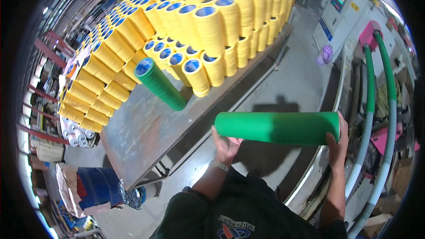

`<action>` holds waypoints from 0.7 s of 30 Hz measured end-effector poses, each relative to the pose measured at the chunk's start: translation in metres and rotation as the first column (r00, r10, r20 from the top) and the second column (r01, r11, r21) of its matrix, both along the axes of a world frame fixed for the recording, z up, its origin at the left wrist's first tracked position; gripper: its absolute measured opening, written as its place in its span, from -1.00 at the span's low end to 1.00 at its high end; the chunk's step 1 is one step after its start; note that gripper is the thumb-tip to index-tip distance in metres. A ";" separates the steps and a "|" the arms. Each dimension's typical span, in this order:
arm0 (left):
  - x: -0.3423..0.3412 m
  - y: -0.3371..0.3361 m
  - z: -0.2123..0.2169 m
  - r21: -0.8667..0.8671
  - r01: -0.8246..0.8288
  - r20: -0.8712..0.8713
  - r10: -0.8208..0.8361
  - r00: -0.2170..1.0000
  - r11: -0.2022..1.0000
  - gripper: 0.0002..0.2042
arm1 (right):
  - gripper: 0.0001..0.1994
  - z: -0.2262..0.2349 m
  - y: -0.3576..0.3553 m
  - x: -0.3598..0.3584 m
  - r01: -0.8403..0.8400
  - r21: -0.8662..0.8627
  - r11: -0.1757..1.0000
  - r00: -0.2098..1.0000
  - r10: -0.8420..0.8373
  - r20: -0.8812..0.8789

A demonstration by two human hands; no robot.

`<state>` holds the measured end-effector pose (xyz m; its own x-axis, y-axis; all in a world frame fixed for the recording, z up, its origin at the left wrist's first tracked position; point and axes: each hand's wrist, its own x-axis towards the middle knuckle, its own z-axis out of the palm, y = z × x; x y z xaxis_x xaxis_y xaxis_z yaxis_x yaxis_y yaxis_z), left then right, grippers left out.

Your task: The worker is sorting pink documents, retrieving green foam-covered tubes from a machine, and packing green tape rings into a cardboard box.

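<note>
A metal desk [137, 126], its flat top scuffed and stained, carries a dense block of yellow rolls [206, 26], ridged cylinders on end in tiers with blue-lined hollow cores. In front of the person, clear of the desk's right edge, is a long green roll [276, 128], a smooth, matte cylinder held level between both hands, its long axis running left to right across the body. The left hand [226, 147] is the nearer to the desk. On the desk, beside the yellow rolls, a second green roll [161, 86] appears to stand on end, its side finely ridged. The left hand cups the held roll's left end from below; the right hand [337, 144] clasps its right end. A metallic wristband [219, 166] circles the left wrist.
</note>
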<state>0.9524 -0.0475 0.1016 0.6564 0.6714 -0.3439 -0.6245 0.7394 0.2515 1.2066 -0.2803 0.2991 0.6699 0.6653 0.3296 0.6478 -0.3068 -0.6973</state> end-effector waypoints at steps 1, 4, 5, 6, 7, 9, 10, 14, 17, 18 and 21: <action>-0.018 0.014 -0.018 0.020 -0.028 0.066 0.027 0.997 0.999 -0.20 | -0.27 0.008 0.033 -0.011 -0.057 -0.044 0.997 0.995 0.060 0.083; -0.038 0.054 -0.029 -0.067 -0.123 0.050 0.127 0.991 0.990 -0.23 | -0.20 0.035 0.122 -0.050 -0.124 -0.093 0.988 0.986 0.133 0.103; -0.048 0.069 -0.037 -0.086 -0.165 0.120 0.175 0.977 0.983 -0.26 | -0.20 0.042 0.153 -0.068 -0.129 -0.093 0.987 0.984 0.139 0.110; -0.057 0.084 -0.047 -0.107 -0.204 0.187 0.221 0.957 0.973 -0.30 | -0.18 0.048 0.186 -0.087 -0.140 -0.148 0.979 0.979 0.160 0.129; -0.064 0.097 -0.049 -0.156 -0.269 0.144 0.291 0.946 0.951 -0.36 | -0.15 0.051 0.215 -0.107 -0.146 -0.214 0.966 0.973 0.179 0.145; -0.064 0.117 -0.051 -0.258 -0.335 0.076 0.365 0.928 0.906 -0.36 | -0.15 0.059 0.265 -0.142 -0.164 -0.244 0.956 0.961 0.211 0.177; -0.067 0.130 -0.053 -0.338 -0.423 -0.012 0.445 0.895 0.841 -0.36 | -0.15 0.060 0.290 -0.157 -0.207 -0.263 0.942 0.946 0.261 0.194; -0.073 0.172 -0.100 -0.405 -0.472 0.092 0.549 0.831 0.783 -0.32 | -0.11 0.056 0.367 -0.210 -0.359 -0.193 0.913 0.870 0.403 0.285; -0.065 0.189 -0.104 -0.448 -0.499 0.025 0.568 0.823 0.742 -0.25 | -0.12 0.053 0.418 -0.253 -0.278 -0.404 0.871 0.842 0.423 0.335; -0.061 0.189 -0.104 -0.456 -0.488 0.026 0.560 0.828 0.744 -0.25 | -0.12 0.050 0.429 -0.262 -0.296 -0.412 0.862 0.832 0.444 0.332; -0.057 0.181 -0.122 -0.419 -0.410 -0.073 0.420 0.904 0.810 -0.25 | -0.13 0.031 0.440 -0.264 -0.353 -0.411 0.841 0.774 0.509 0.376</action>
<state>0.8953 0.1332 -0.0204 0.3583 0.6793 -0.6405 -0.8976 0.4392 -0.0363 0.9429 0.1593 0.3298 0.1110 0.9612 0.2525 0.9762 -0.0578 -0.2093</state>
